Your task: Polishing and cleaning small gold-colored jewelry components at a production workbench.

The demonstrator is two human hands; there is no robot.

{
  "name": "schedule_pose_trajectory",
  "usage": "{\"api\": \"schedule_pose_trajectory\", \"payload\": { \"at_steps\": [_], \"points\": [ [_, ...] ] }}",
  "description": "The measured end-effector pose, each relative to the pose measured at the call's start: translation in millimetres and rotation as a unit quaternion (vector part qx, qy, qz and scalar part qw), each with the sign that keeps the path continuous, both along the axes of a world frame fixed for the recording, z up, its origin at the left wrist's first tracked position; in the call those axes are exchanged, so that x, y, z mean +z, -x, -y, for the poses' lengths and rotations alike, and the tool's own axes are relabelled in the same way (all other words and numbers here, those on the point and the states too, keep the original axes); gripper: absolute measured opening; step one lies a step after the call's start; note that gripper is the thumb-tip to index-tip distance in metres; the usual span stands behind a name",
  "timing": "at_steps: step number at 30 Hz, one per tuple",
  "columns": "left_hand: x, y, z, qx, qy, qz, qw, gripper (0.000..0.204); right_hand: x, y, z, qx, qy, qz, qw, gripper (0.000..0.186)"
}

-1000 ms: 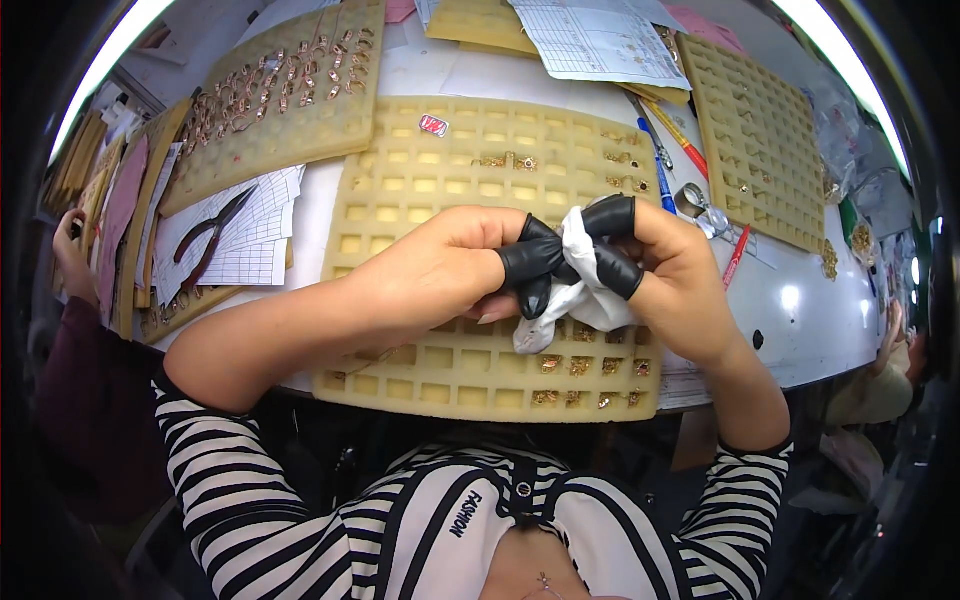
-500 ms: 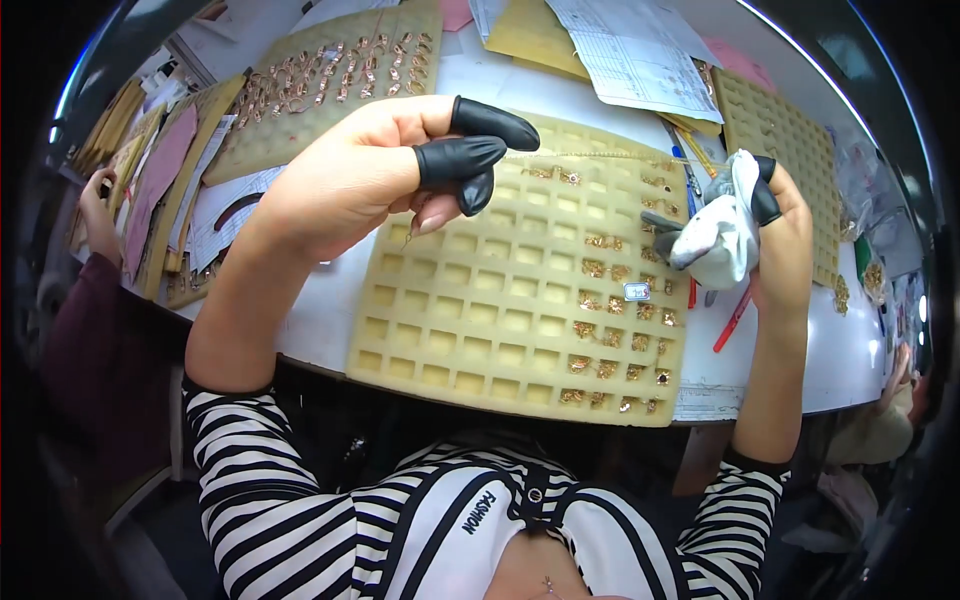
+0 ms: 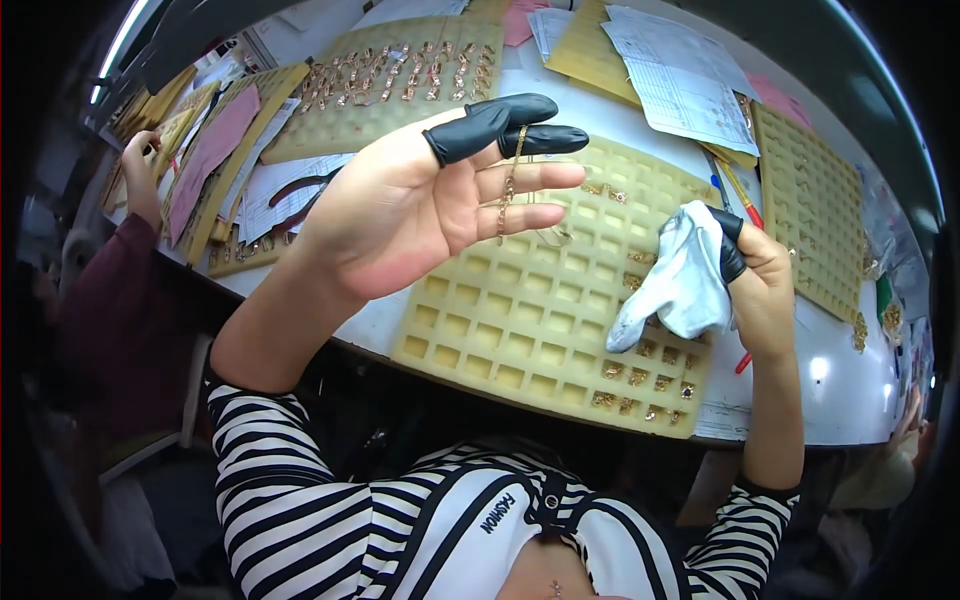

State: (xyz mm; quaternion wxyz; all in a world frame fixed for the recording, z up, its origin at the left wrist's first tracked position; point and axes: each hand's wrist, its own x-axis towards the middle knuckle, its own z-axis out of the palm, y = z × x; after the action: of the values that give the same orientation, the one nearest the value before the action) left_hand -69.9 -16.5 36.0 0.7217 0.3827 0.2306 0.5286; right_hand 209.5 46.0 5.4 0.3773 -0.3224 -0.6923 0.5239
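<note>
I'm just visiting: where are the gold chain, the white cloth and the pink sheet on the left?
Gold chain (image 3: 510,180): head view, midway along its hanging links.
White cloth (image 3: 682,272): head view, middle of its folds.
Pink sheet (image 3: 213,152): head view, middle of its face.

L hand (image 3: 410,205) holds gold chain (image 3: 509,187), R hand (image 3: 762,290) pinches wht cloth (image 3: 685,280).

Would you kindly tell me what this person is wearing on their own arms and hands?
The left hand and right hand both wear smooth, slightly shiny black finger covers on some digits, leaving the others bare. The sleeves have black and white stripes and end near the elbows in dark edges, with both forearms uncovered.
</note>
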Motion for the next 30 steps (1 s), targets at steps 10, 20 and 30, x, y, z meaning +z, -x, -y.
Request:
{"api": "schedule_pose_trajectory", "payload": {
  "at_steps": [10, 20, 30],
  "points": [
    [-5, -63, -16, 0.038, 0.147, 0.098, 0.983, 0.033, -3, 26, 22, -0.036, -0.667, 0.152, 0.729, 0.019],
    [-13, -79, -18, 0.064, 0.167, 0.087, 0.98, 0.033, -15, 27, 15, -0.036, -0.638, 0.193, 0.745, 0.018],
    [-40, -53, -26, -0.093, 0.032, -0.064, 0.993, 0.028, -8, 26, 11, -0.02, -0.182, 0.097, 0.978, 0.013]
  ]
}}
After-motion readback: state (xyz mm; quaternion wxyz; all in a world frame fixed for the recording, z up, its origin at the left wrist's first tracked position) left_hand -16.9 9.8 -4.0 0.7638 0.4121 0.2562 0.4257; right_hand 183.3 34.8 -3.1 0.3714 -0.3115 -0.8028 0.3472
